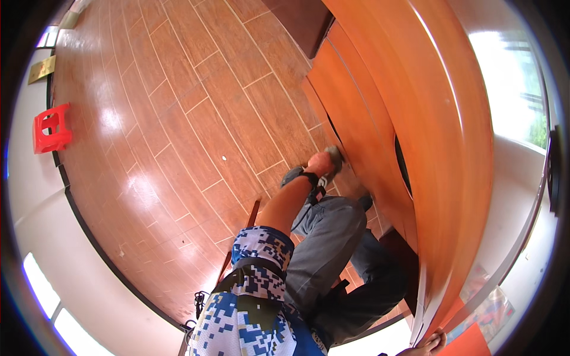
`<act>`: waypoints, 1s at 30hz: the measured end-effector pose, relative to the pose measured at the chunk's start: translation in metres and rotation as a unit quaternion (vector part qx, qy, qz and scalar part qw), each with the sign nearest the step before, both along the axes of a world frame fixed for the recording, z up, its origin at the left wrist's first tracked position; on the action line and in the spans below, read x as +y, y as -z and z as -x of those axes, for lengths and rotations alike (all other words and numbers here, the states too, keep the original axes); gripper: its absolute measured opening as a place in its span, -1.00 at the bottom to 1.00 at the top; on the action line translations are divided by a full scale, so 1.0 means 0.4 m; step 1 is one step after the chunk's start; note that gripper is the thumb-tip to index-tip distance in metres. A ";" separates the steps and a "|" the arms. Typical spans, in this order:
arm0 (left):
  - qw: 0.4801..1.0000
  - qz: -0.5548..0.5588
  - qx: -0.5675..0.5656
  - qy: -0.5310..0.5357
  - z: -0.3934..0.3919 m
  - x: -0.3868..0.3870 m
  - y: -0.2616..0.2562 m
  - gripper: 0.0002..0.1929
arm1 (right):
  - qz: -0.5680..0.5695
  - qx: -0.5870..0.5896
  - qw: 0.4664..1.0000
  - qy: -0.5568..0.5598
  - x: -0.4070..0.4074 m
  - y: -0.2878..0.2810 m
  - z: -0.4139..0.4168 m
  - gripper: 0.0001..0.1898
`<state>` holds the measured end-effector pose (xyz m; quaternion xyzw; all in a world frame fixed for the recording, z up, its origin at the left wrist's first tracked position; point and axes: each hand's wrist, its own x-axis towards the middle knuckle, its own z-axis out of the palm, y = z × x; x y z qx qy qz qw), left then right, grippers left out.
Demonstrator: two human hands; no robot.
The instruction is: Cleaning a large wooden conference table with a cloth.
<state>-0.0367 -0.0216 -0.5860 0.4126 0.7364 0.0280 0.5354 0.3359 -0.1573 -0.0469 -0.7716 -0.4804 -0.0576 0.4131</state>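
Note:
My left hand (321,163), with a black band at the wrist, is closed on a grey cloth (335,159). The cloth lies against the lower side panel of an orange-brown wooden desk (363,107); both are slightly blurred. Just beside the hand is a grey shoe (290,176), and my bent knee (345,211) in grey trousers comes below it. My right hand (431,343) is at the bottom edge of the view, partly cut off. Its fingers are bent by the pale edge at the desk's near end, and their grip is unclear.
Wood-look floor tiles (200,111) stretch to the left. A red plastic stool (64,129) is by the white wall. Behind my arm shows a wooden chair part (254,213), with black cables (199,302) lower down. A dark brown panel (305,22) stands past the desk.

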 end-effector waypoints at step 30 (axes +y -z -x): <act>0.950 -0.146 0.130 -0.245 0.359 0.280 -0.265 -0.63 | 0.037 0.037 0.999 0.007 0.001 -0.031 0.018 -0.83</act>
